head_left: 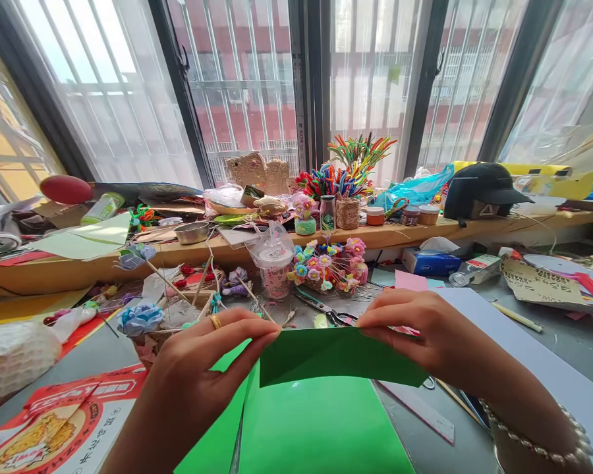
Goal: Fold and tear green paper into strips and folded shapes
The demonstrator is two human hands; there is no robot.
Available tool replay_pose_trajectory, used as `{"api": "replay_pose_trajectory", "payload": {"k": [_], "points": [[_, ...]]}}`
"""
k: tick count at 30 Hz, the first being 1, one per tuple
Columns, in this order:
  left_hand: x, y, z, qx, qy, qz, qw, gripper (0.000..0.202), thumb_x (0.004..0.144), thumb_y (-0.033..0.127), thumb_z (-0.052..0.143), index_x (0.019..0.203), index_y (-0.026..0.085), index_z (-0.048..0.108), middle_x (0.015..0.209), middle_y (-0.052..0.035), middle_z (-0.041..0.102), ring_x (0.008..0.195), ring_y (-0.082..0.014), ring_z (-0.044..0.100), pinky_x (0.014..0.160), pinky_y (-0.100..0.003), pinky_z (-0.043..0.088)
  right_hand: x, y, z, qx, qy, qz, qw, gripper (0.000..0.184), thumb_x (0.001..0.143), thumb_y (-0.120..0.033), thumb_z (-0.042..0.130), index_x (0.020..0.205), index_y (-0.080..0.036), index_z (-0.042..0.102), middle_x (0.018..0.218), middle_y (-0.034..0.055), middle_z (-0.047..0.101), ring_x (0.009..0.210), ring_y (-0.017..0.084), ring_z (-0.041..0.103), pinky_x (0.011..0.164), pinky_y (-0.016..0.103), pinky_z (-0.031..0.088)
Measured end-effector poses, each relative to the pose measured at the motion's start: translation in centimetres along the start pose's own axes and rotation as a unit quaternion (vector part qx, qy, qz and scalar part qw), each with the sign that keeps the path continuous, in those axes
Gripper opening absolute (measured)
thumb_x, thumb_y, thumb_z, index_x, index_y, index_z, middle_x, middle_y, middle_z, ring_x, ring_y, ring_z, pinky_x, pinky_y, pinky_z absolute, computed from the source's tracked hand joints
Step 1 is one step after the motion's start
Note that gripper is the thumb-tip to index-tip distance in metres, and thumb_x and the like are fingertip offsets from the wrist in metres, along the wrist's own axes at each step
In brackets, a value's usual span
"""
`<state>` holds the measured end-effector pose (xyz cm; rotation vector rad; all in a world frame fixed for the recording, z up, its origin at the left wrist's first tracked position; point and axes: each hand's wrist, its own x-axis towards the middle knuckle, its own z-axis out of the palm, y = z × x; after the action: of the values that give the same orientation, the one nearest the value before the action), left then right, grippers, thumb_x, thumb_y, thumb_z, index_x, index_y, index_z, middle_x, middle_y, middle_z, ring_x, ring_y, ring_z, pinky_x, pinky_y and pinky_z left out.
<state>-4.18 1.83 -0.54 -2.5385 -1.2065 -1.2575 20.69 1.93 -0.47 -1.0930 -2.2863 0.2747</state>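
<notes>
A dark green strip of paper (326, 355) is stretched between both hands, raised in front of me. My left hand (212, 359) pinches its upper left corner between thumb and fingers. At the upper right edge, my right hand (405, 322) grips it the same way; a bead bracelet is on that wrist. Below lies a bright green sheet (321, 428), with more green paper under its left side. Just behind the strip rest scissors (343, 318), their blades partly visible. A pale ruler (420, 411) sticks out beside the green sheet, right of the strip.
Paper flowers (141, 317) and thin sticks clutter the left, near a red-and-white food bag (59, 428). Behind stand a lidded plastic cup (275, 270) and crocheted flowers (326, 263). A white sheet (499, 342) lies right. The windowsill (390, 234) holds jars, pipe cleaners and a black cap (489, 187).
</notes>
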Motion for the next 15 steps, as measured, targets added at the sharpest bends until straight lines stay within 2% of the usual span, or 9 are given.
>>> {"api": "replay_pose_trajectory", "payload": {"k": [4, 7, 9, 12, 13, 15], "points": [[0.1, 0.0, -0.4, 0.006, -0.013, -0.004, 1.0, 0.008, 0.074, 0.029, 0.057, 0.075, 0.026, 0.064, 0.073, 0.0057, 0.065, 0.063, -0.0096, 0.059, 0.061, -0.015, 0.044, -0.1, 0.1, -0.2, 0.008, -0.007, 0.001, 1.0, 0.017, 0.077, -0.013, 0.051, 0.082, -0.02, 0.067, 0.076, 0.0014, 0.065, 0.069, 0.014, 0.057, 0.062, 0.022, 0.041], [0.1, -0.4, -0.5, 0.016, -0.005, -0.042, 0.999, 0.01, 0.07, 0.034, 0.059, 0.074, 0.027, 0.065, 0.072, 0.0058, 0.066, 0.066, -0.0126, 0.061, 0.065, -0.018, 0.045, 0.0, 0.6, -0.4, 0.02, 0.01, 0.001, 1.0, 0.018, 0.076, -0.012, 0.052, 0.08, -0.02, 0.067, 0.076, 0.0014, 0.066, 0.069, 0.014, 0.058, 0.062, 0.023, 0.042], [0.2, -1.1, -0.2, 0.013, 0.05, -0.103, 0.993, 0.014, 0.069, 0.039, 0.059, 0.074, 0.027, 0.065, 0.075, 0.0049, 0.066, 0.072, -0.0155, 0.061, 0.072, -0.023, 0.045, 0.1, 1.2, -0.4, 0.043, 0.043, 0.022, 0.998, 0.015, 0.076, -0.015, 0.053, 0.079, -0.02, 0.067, 0.076, 0.0019, 0.067, 0.07, 0.016, 0.059, 0.065, 0.025, 0.044], [0.6, -2.2, 0.7, -0.041, 0.134, -0.234, 0.962, 0.03, 0.07, 0.047, 0.054, 0.084, 0.023, 0.064, 0.088, -0.0006, 0.066, 0.085, -0.0206, 0.059, 0.082, -0.033, 0.043, 0.4, 2.2, -0.3, 0.121, 0.11, 0.102, 0.981, 0.013, 0.074, -0.025, 0.056, 0.079, -0.02, 0.067, 0.081, 0.0034, 0.068, 0.076, 0.019, 0.06, 0.07, 0.029, 0.045], [0.9, -2.5, 1.0, -0.081, 0.136, -0.269, 0.95, 0.037, 0.071, 0.05, 0.052, 0.092, 0.021, 0.062, 0.094, -0.0034, 0.065, 0.089, -0.0222, 0.058, 0.084, -0.036, 0.042, 0.5, 2.5, -0.2, 0.16, 0.131, 0.134, 0.969, 0.015, 0.073, -0.03, 0.058, 0.079, -0.02, 0.067, 0.082, 0.0036, 0.068, 0.077, 0.02, 0.06, 0.069, 0.029, 0.046], [1.3, -2.8, 1.7, -0.184, 0.098, -0.307, 0.928, 0.051, 0.07, 0.053, 0.051, 0.105, 0.017, 0.055, 0.104, -0.0083, 0.061, 0.095, -0.024, 0.056, 0.085, -0.037, 0.042, 0.8, 3.0, 0.1, 0.245, 0.154, 0.185, 0.939, 0.019, 0.071, -0.036, 0.059, 0.08, -0.022, 0.067, 0.082, 0.0031, 0.068, 0.077, 0.021, 0.061, 0.065, 0.029, 0.047]]}}
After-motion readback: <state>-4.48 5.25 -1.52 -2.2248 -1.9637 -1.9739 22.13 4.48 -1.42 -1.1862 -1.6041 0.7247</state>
